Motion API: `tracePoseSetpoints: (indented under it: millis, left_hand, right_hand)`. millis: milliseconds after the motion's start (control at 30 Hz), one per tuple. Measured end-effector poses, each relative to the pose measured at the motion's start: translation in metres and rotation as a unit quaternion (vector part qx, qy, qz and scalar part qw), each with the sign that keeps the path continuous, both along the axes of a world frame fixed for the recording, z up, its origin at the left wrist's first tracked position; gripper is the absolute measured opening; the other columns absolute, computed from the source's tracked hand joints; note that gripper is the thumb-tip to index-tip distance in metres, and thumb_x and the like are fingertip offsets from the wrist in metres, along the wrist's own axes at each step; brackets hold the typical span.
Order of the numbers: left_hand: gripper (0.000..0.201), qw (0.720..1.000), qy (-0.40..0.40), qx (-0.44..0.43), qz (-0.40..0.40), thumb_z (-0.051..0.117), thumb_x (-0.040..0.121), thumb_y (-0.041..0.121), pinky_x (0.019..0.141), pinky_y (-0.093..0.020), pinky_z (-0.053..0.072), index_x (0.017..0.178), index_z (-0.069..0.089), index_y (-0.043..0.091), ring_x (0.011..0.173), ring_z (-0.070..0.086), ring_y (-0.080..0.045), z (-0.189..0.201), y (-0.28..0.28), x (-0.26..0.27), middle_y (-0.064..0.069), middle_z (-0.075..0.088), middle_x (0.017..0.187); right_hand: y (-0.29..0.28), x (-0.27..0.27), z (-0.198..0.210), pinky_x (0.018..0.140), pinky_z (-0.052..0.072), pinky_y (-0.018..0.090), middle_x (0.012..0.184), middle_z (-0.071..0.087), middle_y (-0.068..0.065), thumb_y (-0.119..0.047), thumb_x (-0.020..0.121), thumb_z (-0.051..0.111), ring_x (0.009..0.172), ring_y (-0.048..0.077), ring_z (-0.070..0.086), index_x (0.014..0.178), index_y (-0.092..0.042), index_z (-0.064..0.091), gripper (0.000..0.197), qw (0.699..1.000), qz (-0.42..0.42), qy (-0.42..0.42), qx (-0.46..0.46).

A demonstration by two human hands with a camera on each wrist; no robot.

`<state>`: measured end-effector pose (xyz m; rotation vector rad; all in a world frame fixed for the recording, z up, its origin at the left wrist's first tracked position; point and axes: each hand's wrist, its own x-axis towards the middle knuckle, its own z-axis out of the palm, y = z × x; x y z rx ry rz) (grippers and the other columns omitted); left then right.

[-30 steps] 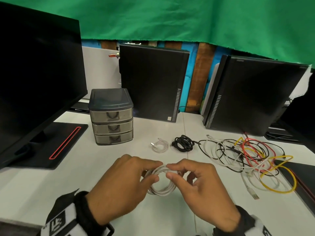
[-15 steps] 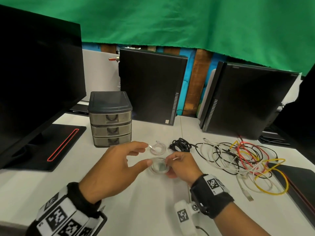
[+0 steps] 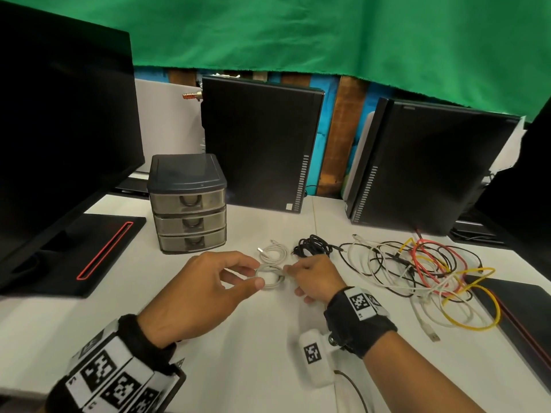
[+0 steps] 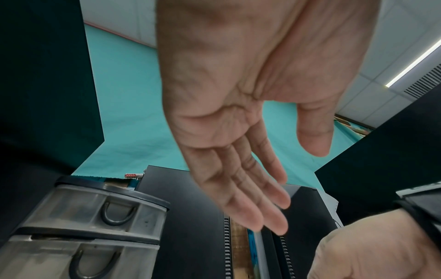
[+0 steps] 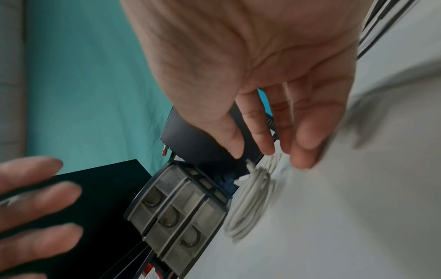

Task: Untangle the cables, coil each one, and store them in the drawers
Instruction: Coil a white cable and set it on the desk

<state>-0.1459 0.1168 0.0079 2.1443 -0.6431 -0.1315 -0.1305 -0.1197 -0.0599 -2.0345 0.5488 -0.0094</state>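
Small white coiled cable lies flat between both hands' loose, empty fingers.

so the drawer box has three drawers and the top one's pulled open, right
Not quite. The drawer box does have three drawers, but the top one is closed, flush with the two below. The head view shows this plainly.

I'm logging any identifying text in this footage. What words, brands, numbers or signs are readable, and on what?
No readable words, brands or numbers.
Left wristband: black-and-white square marker patterns, no letters.
Right wristband: the same kind of marker.
White camera pod: one such marker.
Middle computer tower: small pale sticker, too small to read.
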Motion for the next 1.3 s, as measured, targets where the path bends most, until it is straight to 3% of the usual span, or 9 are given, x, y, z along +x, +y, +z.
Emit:
tracePoseSetpoints:
  millis: [233, 300, 400, 600, 733, 833, 1000, 1167, 1300]
  left_hand:
    - [0.02, 1.0, 0.014, 0.002, -0.01, 0.071, 0.083, 0.048, 0.079, -0.021, 0.056, 0.103, 0.07, 0.043, 0.091, 0.065, 0.009, -0.004, -0.005, -0.002, 0.031, 0.068, 0.096]
    - [0.021, 1.0, 0.019, 0.005, -0.016, 0.071, 0.083, 0.049, 0.08, -0.024, 0.056, 0.102, 0.07, 0.044, 0.091, 0.066, 0.007, -0.006, -0.006, -0.002, 0.032, 0.067, 0.096]
    - [0.022, 0.999, 0.013, 0.014, -0.028, 0.071, 0.082, 0.051, 0.082, -0.026, 0.056, 0.103, 0.069, 0.044, 0.091, 0.066, 0.007, -0.011, -0.011, -0.003, 0.032, 0.067, 0.097]
    - [0.023, 0.998, 0.025, 0.005, -0.063, 0.073, 0.082, 0.049, 0.079, -0.022, 0.054, 0.104, 0.07, 0.043, 0.09, 0.067, 0.004, -0.013, -0.028, -0.007, 0.029, 0.068, 0.096]
    - [0.024, 0.996, 0.034, -0.004, -0.083, 0.073, 0.081, 0.049, 0.078, -0.021, 0.054, 0.103, 0.07, 0.042, 0.089, 0.068, 0.002, -0.013, -0.039, -0.008, 0.028, 0.069, 0.096]
    - [0.025, 0.995, 0.035, -0.004, -0.092, 0.073, 0.08, 0.049, 0.079, -0.022, 0.054, 0.104, 0.07, 0.041, 0.088, 0.068, 0.002, -0.013, -0.046, -0.008, 0.028, 0.069, 0.096]
    - [0.025, 0.993, 0.038, 0.0, -0.108, 0.073, 0.08, 0.05, 0.081, -0.022, 0.055, 0.103, 0.07, 0.04, 0.088, 0.067, 0.002, -0.015, -0.054, -0.01, 0.029, 0.068, 0.096]
    - [0.025, 0.992, 0.044, 0.004, -0.115, 0.072, 0.08, 0.05, 0.079, -0.019, 0.054, 0.103, 0.069, 0.041, 0.089, 0.067, 0.003, -0.015, -0.057, -0.012, 0.03, 0.068, 0.096]
    - [0.024, 0.992, 0.049, -0.001, -0.115, 0.072, 0.081, 0.048, 0.078, -0.019, 0.054, 0.104, 0.069, 0.041, 0.089, 0.068, 0.001, -0.015, -0.056, -0.012, 0.027, 0.07, 0.096]
  right_hand:
    - [-0.039, -0.027, 0.002, 0.053, 0.048, 0.027, 0.069, 0.06, 0.006, -0.031, 0.092, 0.068, 0.059, 0.014, 0.058, 0.088, 0.003, 0.071, 0.034, 0.999, -0.017, -0.012, -0.045]
    - [-0.052, -0.033, 0.005, 0.064, 0.052, 0.031, 0.067, 0.061, 0.005, -0.032, 0.091, 0.069, 0.062, 0.015, 0.057, 0.082, 0.003, 0.071, 0.036, 0.994, -0.014, -0.012, -0.11]
    - [-0.066, -0.043, 0.012, 0.08, 0.056, 0.032, 0.085, 0.074, 0.001, -0.037, 0.09, 0.068, 0.081, 0.017, 0.067, 0.084, -0.01, 0.077, 0.029, 0.984, -0.011, 0.003, -0.175]
    - [-0.081, -0.063, 0.03, 0.087, 0.052, 0.033, 0.114, 0.068, 0.001, -0.044, 0.093, 0.056, 0.103, 0.021, 0.063, 0.112, -0.02, 0.07, 0.034, 0.933, 0.004, 0.103, -0.345]
    - [-0.091, -0.068, 0.026, 0.085, 0.051, 0.033, 0.12, 0.063, 0.001, -0.048, 0.09, 0.051, 0.105, 0.02, 0.06, 0.123, -0.021, 0.061, 0.044, 0.91, 0.052, 0.203, -0.357]
    - [-0.093, -0.073, 0.027, 0.09, 0.05, 0.033, 0.127, 0.06, -0.001, -0.042, 0.09, 0.056, 0.111, 0.02, 0.059, 0.131, -0.025, 0.052, 0.045, 0.915, 0.036, 0.191, -0.353]
    - [-0.103, -0.081, 0.028, 0.083, 0.053, 0.03, 0.117, 0.064, -0.002, -0.032, 0.083, 0.067, 0.102, 0.018, 0.062, 0.108, -0.025, 0.066, 0.026, 0.928, 0.038, 0.171, -0.328]
    - [-0.106, -0.087, 0.035, 0.075, 0.058, 0.031, 0.079, 0.074, -0.001, -0.046, 0.08, 0.069, 0.071, 0.014, 0.067, 0.086, -0.02, 0.075, 0.027, 0.945, 0.033, 0.158, -0.286]
    - [-0.119, -0.068, 0.046, 0.073, 0.051, 0.031, 0.095, 0.068, 0.004, -0.034, 0.094, 0.058, 0.084, 0.021, 0.062, 0.096, -0.014, 0.071, 0.023, 0.921, -0.055, 0.09, -0.374]
